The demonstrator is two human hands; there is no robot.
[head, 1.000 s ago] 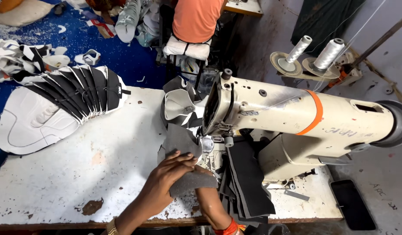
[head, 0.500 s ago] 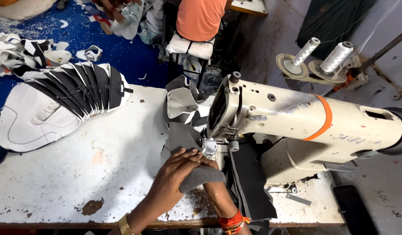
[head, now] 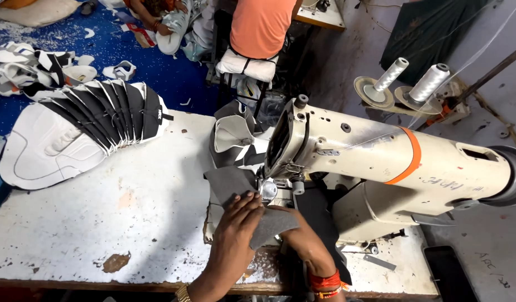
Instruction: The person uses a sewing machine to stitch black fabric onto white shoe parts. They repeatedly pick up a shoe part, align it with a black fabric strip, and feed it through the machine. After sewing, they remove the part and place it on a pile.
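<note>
A cream sewing machine (head: 392, 162) with an orange band stands on a worn white table (head: 101, 229). A dark grey fabric piece (head: 238, 187) lies under the machine's needle head. My left hand (head: 238, 223) presses flat on this piece, fingers spread toward the needle. My right hand (head: 300, 235) lies partly beneath the fabric's near flap, to the right of the needle, with red and orange bangles on the wrist. Behind the needle, sewn grey and white pieces (head: 232, 137) hang off the table's far edge.
A fanned stack of black and white cut pieces (head: 84, 126) lies at the table's left. Two thread cones (head: 428, 84) stand behind the machine. A person in an orange shirt (head: 260, 25) sits beyond. A dark phone (head: 450, 274) rests at the right edge.
The view has shifted slightly. My left hand has slid forward over the grey fabric toward the needle, and my right hand has moved up beside it.
</note>
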